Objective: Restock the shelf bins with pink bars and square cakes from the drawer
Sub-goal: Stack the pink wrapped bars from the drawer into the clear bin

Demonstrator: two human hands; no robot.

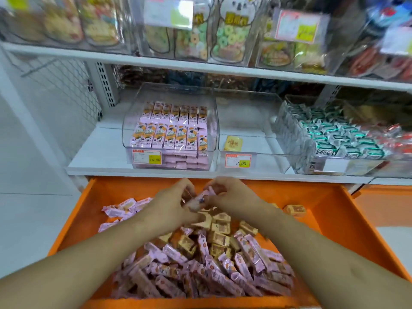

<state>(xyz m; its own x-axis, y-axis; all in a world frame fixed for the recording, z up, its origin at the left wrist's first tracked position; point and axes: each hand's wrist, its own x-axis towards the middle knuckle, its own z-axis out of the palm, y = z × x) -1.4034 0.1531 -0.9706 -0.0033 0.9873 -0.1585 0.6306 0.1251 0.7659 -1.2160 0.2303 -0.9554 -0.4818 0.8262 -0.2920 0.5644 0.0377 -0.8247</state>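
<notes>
An open orange drawer [330, 208] holds a heap of pink bars [200, 270] near me and brown square cakes [220, 239] behind them. Both hands meet over the drawer's far middle. My left hand [171, 206] and my right hand [229, 195] together hold pink bars [201, 198] between their curled fingers. On the shelf above, a clear bin [133, 121] is packed with neat rows of pink bars. The clear bin [256, 121] beside it holds one yellow square cake [233, 143].
A third bin [334, 139] to the right is full of green-and-white packets. A few pale pink packets [120, 208] lie at the drawer's left. An upper shelf [200, 65] carries jars and bins of snacks. White wall and mesh panel stand at left.
</notes>
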